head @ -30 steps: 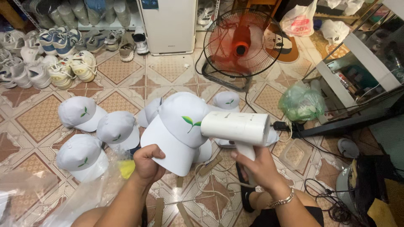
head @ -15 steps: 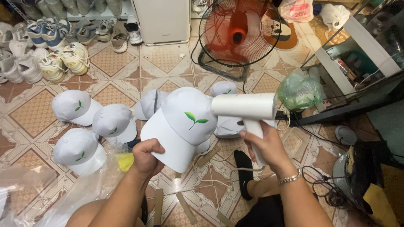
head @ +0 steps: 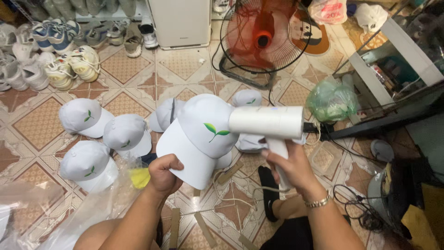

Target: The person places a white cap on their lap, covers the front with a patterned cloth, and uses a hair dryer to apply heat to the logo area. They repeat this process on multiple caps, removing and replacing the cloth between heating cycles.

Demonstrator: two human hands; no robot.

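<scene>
My left hand [head: 164, 173] grips the brim of a white cap [head: 199, 136] with a green leaf mark on its front, held up over the tiled floor. My right hand [head: 289, 166] holds a white hair dryer [head: 268, 122] by its handle. The dryer's barrel lies level and its mouth sits right against the cap's crown. A cord runs from the dryer's rear to the right.
Several more white caps [head: 104, 139] lie on the floor to the left and behind. A clear plastic bag [head: 69, 208] is at lower left. Shoes [head: 60, 60] line the back left. A red floor fan [head: 263, 39], a green bag [head: 330, 102] and cables [head: 356, 208] are on the right.
The view has shifted slightly. The cap and dryer stay together in my hands, with the dryer's mouth still at the crown.
</scene>
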